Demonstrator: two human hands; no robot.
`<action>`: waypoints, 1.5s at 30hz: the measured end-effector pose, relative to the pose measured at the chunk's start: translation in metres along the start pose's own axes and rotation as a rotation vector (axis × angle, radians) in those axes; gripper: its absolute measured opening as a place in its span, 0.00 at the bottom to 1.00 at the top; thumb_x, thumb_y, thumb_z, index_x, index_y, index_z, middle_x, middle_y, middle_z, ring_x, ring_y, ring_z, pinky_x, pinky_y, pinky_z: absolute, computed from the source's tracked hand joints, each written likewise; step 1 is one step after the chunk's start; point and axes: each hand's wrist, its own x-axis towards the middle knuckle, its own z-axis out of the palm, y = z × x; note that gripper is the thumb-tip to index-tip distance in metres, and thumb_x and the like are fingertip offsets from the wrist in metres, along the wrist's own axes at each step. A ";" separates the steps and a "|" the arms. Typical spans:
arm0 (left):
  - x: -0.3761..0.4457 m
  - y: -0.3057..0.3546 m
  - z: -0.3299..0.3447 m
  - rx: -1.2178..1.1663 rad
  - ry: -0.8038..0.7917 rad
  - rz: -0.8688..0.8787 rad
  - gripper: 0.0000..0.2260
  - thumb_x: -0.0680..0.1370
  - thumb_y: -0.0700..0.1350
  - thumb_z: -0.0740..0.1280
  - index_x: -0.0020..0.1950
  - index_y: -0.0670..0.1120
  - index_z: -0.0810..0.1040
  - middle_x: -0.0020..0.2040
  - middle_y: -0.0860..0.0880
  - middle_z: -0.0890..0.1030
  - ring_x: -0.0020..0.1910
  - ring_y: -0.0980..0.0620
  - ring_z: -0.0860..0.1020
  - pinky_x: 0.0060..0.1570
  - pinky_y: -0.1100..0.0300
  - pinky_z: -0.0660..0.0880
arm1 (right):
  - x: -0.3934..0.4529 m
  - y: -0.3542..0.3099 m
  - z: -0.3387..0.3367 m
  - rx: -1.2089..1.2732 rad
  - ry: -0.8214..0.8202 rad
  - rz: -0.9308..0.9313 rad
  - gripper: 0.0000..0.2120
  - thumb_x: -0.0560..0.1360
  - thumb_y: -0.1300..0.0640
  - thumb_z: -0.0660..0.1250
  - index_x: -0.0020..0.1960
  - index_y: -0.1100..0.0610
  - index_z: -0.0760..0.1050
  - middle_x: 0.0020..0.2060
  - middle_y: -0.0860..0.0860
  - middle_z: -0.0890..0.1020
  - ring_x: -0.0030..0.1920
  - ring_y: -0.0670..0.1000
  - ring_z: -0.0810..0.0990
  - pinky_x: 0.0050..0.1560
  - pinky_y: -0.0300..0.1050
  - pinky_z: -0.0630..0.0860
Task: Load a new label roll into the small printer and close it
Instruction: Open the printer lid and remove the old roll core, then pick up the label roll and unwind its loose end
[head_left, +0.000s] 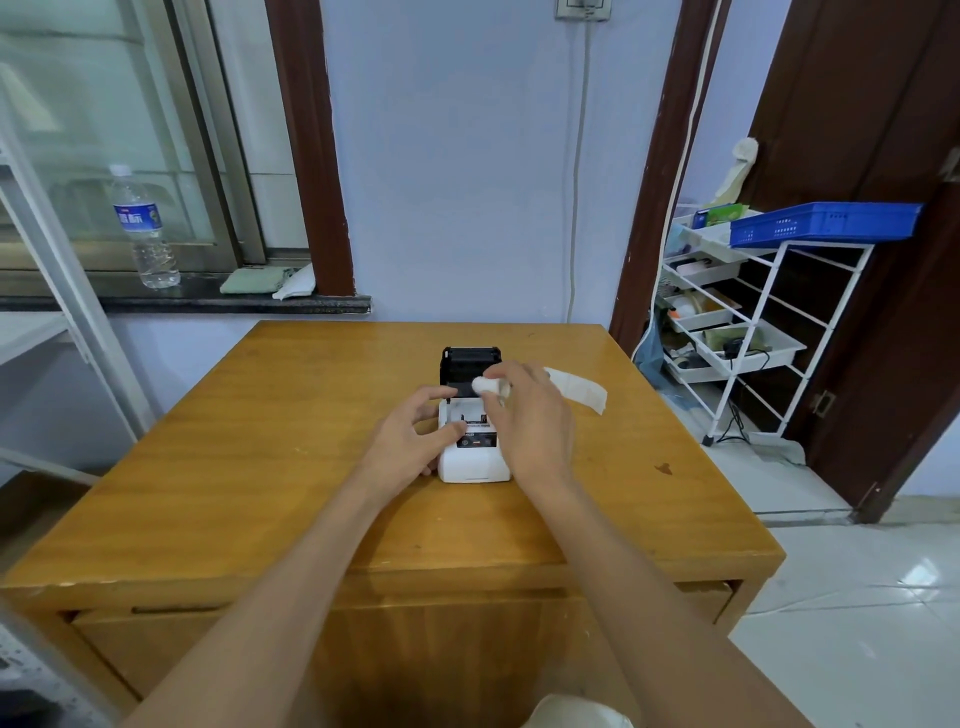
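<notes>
Right hand at frame centre, fingers curled around a small white label roll, loose paper tail trailing off to the right. Left hand half open, fingers spread against the left side of the printer, thumb on its top, gripping nothing else.

Wooden table filling the middle of the frame, pushed near a pale blue wall. Window sill at upper left with a water bottle and folded cloth. White wire rack at right, blue tray on top, dark wooden door beyond.

Printer white-bodied, long axis running up and down the frame, black lid tipped open at the upper end, front edge toward the bottom. Roll held just over the open bay, between lid and white body, directly at the right fingertips
</notes>
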 end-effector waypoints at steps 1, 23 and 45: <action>-0.001 0.000 0.000 -0.003 -0.001 -0.002 0.18 0.80 0.52 0.73 0.69 0.62 0.77 0.63 0.55 0.81 0.45 0.53 0.84 0.32 0.63 0.77 | 0.000 0.004 -0.002 0.039 0.013 0.049 0.10 0.79 0.52 0.71 0.60 0.44 0.81 0.55 0.45 0.78 0.42 0.49 0.81 0.38 0.49 0.80; -0.001 0.001 0.001 -0.002 0.011 -0.010 0.22 0.80 0.49 0.73 0.73 0.60 0.74 0.62 0.54 0.81 0.43 0.52 0.83 0.32 0.60 0.78 | 0.008 0.069 -0.027 -0.232 -0.267 0.366 0.15 0.76 0.44 0.73 0.39 0.52 0.74 0.34 0.48 0.80 0.39 0.53 0.80 0.30 0.45 0.64; -0.003 0.001 0.000 0.010 0.013 -0.033 0.22 0.79 0.52 0.74 0.73 0.59 0.73 0.63 0.55 0.81 0.49 0.51 0.85 0.32 0.61 0.79 | 0.005 0.069 -0.050 0.266 0.185 0.450 0.17 0.79 0.42 0.70 0.43 0.55 0.75 0.36 0.49 0.77 0.36 0.48 0.74 0.38 0.47 0.71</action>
